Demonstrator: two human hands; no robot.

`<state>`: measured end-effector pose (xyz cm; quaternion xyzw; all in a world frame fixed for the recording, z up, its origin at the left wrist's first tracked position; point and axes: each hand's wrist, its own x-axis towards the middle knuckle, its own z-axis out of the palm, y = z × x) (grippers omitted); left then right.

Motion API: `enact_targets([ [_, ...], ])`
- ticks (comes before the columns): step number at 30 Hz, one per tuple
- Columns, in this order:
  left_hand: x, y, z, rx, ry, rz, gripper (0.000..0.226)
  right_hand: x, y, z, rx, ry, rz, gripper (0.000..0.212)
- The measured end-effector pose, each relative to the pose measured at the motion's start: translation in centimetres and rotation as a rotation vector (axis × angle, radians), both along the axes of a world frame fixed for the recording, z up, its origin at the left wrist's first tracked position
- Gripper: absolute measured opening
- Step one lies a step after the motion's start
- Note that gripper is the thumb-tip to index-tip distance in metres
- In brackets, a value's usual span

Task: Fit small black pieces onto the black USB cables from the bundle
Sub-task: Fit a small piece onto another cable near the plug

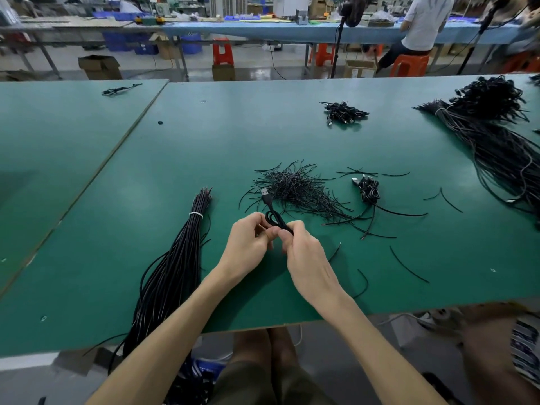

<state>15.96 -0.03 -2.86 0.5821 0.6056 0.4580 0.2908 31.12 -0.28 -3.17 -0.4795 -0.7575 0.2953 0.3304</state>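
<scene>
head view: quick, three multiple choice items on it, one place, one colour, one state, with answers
1. The tied bundle lies: A left of both hands, B right of them, C on the far table.
2. Its tie is: A red, B white, C yellow.
3. The looped USB cable is: A lying loose, B pinched by the left hand and right hand, C hanging off the edge.
Answers: A, it lies to the left hand's left; B, a white band wraps it near its top; B, fingers of both hands close on it.
</scene>
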Motion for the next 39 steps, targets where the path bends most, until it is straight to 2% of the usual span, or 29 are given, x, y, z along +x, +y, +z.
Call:
enact_targets([
  [4,0.0,-0.1,0.0,-0.018,-0.014,-0.025,0.024,-0.2,-0.2,-0.1,0.023,-0.053,0.024,0.024],
  [9,-0.2,-0.2,0.3,-0.02,-0.05,-0.087,0.018,0.0,0.4,-0.6,-0.032,0.023,0.047,0.008],
  [13,-0.2,-0.3,0.3,-0.022,-0.081,-0.141,0.015,0.2,0.8,-0.7,-0.058,0.112,0.051,0.01],
  [22,-0.2,-0.2,0.2,-0.025,-0.034,-0.138,0.017,0.1,0.9,-0.7,-0.07,0.106,0.046,0.02],
  [27,-0.2,-0.1,0.4,-0.032,-0.071,-0.117,0.017,0.2,0.7,-0.3,-0.028,0.085,0.094,0.04],
  [31,-0.3,-0.2,0.3,-0.031,-0.091,-0.122,0.018,0.2,0.9,-0.4,0.029,0.038,0.029,0.036],
  [35,-0.6,-0.2,0.1,-0.025,-0.126,-0.156,0.015,0.3,0.8,0.0,0.022,0.093,0.015,0.026],
  [39,-0.7,-0.2,0.1,-0.027,-0.169,-0.201,0.012,0.4,0.8,0.2,-0.027,0.176,0.041,0.025],
])
